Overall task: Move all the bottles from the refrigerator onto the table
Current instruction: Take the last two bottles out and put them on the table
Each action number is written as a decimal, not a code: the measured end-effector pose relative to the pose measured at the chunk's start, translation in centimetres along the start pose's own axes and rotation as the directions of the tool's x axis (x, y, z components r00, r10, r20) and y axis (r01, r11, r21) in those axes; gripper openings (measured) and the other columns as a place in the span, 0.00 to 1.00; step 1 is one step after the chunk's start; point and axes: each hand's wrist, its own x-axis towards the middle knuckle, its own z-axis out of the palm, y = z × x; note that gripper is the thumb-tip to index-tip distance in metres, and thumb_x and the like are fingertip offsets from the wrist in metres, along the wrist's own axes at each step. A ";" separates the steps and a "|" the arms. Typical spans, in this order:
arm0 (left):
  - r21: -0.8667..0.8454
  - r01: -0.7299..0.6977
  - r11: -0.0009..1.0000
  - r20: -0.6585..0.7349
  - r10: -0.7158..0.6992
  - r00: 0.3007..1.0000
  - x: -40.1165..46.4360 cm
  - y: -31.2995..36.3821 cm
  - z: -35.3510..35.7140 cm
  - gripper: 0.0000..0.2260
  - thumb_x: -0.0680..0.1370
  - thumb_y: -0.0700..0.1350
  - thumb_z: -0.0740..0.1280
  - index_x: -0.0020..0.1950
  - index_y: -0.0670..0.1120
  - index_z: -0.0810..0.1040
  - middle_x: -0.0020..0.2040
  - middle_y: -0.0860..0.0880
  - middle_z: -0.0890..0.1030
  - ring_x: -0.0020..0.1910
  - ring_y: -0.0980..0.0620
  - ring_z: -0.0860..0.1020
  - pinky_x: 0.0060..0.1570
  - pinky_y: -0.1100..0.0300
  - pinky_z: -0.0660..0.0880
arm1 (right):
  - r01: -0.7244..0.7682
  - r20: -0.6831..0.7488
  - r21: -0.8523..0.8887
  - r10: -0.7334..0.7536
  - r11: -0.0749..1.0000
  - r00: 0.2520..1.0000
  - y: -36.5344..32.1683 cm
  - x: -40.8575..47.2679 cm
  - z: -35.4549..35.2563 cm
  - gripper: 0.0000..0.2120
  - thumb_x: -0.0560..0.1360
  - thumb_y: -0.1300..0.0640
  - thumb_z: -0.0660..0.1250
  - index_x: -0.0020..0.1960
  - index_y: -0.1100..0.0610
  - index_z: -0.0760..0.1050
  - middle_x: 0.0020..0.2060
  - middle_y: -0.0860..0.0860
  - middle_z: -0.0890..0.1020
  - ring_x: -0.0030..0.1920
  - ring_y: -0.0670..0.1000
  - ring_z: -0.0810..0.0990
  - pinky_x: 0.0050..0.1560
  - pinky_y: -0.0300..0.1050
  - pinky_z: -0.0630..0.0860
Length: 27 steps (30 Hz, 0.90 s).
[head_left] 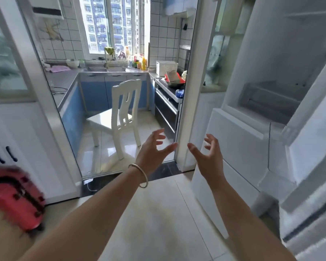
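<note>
Refrigerator (282,102) right of chair (124,117)

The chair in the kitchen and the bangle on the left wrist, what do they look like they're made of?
The chair looks like white painted or lacquered wood: its seat reflects window light. The bangle on the left wrist looks like polished silvery metal, thin with bright highlights.

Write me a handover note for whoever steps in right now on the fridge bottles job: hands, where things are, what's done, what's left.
Left hand: open, fingers spread, holding nothing; bangle on that wrist.
Right hand: open, holding nothing.
Both are raised in front of the kitchen doorway, beside the refrigerator on the right, whose door stands open.
The fridge parts in view are blurred and show no bottles. No table is in view, so what has been moved cannot be judged.
Left to do: check the shelves and door racks for bottles and carry any onto the table.
Mind the white chair beyond the doorway.
</note>
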 end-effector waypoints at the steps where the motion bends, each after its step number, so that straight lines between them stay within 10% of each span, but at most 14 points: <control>1: 0.008 -0.006 1.000 0.004 0.006 1.000 2.4 -0.1 0.6 0.33 0.67 0.62 0.64 0.69 0.51 0.64 0.64 0.49 0.74 0.56 0.57 0.72 0.47 0.72 0.68 | -0.008 -0.016 0.012 0.009 1.000 1.000 0.2 2.5 0.4 0.34 0.70 0.43 0.69 0.70 0.51 0.61 0.68 0.50 0.70 0.66 0.52 0.70 0.63 0.48 0.68; 15: -0.105 -0.085 0.991 0.257 0.110 0.960 29.1 -3.2 13.9 0.22 0.75 0.54 0.66 0.67 0.50 0.68 0.59 0.51 0.76 0.54 0.56 0.74 0.55 0.60 0.72 | -0.219 -0.326 0.088 0.236 0.972 0.916 7.9 26.0 1.0 0.29 0.73 0.44 0.67 0.70 0.52 0.63 0.66 0.50 0.71 0.64 0.51 0.71 0.59 0.43 0.67; 27: -0.385 -0.193 0.903 0.569 0.396 0.721 50.8 1.2 32.7 0.16 0.76 0.48 0.66 0.63 0.48 0.71 0.50 0.51 0.79 0.46 0.58 0.77 0.40 0.76 0.70 | -0.292 -0.702 0.069 0.254 0.954 0.665 14.1 44.9 -6.0 0.29 0.71 0.46 0.70 0.68 0.50 0.65 0.62 0.48 0.73 0.59 0.47 0.73 0.58 0.41 0.68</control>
